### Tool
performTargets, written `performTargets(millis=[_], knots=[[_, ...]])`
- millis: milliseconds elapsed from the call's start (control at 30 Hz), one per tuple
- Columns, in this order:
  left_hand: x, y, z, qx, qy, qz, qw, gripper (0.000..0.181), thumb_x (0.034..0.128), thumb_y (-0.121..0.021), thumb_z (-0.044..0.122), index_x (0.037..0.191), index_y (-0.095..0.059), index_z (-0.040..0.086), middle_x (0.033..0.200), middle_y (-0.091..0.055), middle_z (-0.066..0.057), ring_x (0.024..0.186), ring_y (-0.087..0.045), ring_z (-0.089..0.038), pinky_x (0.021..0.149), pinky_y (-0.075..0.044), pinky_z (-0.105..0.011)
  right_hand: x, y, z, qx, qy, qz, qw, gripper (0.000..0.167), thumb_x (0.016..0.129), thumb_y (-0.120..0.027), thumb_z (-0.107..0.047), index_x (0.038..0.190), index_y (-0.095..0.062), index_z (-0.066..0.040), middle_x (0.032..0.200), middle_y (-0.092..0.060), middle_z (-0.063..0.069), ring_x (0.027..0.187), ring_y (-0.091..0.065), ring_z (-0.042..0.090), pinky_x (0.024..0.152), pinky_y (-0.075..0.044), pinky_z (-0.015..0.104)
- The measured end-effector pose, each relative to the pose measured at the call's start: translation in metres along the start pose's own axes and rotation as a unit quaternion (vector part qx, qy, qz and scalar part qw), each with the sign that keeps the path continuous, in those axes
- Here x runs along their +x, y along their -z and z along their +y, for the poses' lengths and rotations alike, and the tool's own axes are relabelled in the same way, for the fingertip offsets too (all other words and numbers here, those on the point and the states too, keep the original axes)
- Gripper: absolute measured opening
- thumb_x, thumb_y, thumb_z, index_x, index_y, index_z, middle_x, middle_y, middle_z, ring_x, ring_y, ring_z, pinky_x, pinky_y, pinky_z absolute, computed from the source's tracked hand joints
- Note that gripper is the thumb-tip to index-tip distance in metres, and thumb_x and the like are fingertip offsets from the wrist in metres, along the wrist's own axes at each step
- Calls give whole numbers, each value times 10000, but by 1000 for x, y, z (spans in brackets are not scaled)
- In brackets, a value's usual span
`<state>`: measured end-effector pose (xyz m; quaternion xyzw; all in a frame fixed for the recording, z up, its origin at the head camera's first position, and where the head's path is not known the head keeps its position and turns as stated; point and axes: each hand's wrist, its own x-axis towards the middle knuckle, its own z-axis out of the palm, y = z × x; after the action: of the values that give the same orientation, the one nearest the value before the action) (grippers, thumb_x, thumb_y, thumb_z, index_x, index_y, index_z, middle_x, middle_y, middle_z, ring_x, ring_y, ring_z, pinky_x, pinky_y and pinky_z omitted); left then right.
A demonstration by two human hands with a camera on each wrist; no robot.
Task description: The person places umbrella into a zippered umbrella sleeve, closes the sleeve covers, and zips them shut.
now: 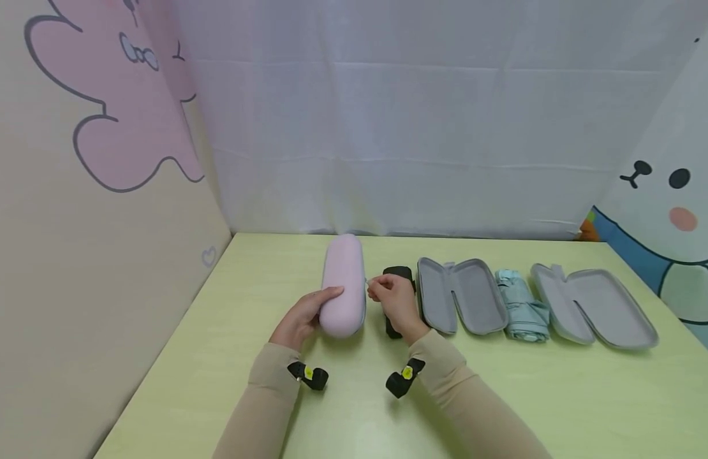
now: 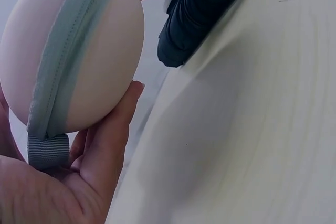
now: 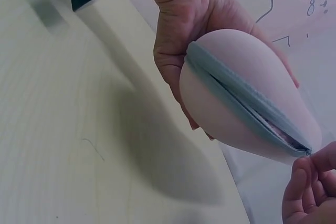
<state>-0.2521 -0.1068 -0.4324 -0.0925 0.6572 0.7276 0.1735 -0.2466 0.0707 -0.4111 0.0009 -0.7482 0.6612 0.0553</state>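
A pink hard-shell case (image 1: 344, 280) with a grey-green zip band (image 3: 236, 98) is held up on its side above the table. My left hand (image 1: 305, 313) grips its near end, with the fingers wrapped round the shell in the left wrist view. At the case's right side my right hand (image 1: 397, 303) pinches the zip's end with thumb and fingertips (image 3: 302, 179). The zip pull itself is hidden by those fingers. Part of the zip gapes open beside them. A fabric loop (image 2: 48, 151) sticks out at the case's end, against the left palm.
Just right of the case lies a black folded umbrella (image 1: 393, 326), partly behind my right hand. Beyond it are an opened grey-lined case (image 1: 479, 296), a light-blue folded umbrella (image 1: 520, 306) and another opened grey case (image 1: 609, 306). A curtain (image 1: 388, 127) hangs behind the table.
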Motion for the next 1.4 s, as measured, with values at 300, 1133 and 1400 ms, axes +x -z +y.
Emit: performTargets(millis=[300, 1133, 1400], knots=[[0, -4, -2, -280, 76, 56, 9996, 635, 816, -674, 360, 1269, -483, -41, 1159, -566, -203, 967, -563, -265, 834, -449, -403, 3, 1, 3, 112, -200, -12, 9997, 109, 867, -628, -23, 889, -655, 80, 749, -649, 91, 640, -591, 107, 641, -521, 262], [0, 0, 0, -1207, 12, 367, 9920, 789, 782, -724, 378, 1337, -363, -51, 1245, -485, -218, 1065, -524, -289, 899, -434, -398, -8, -4, 5, 243, -200, -412, 9987, 112, 868, -617, 2, 880, -644, 110, 692, -622, 58, 629, -580, 107, 643, -525, 276], [1, 1, 1, -1557, 95, 754, 9849, 808, 764, -739, 363, 1332, -349, -59, 1248, -478, -210, 1065, -517, -277, 865, -443, -355, -12, -6, 4, 205, -141, -496, 9985, 98, 864, -618, 20, 874, -643, 114, 697, -624, 69, 630, -578, 106, 639, -524, 268]])
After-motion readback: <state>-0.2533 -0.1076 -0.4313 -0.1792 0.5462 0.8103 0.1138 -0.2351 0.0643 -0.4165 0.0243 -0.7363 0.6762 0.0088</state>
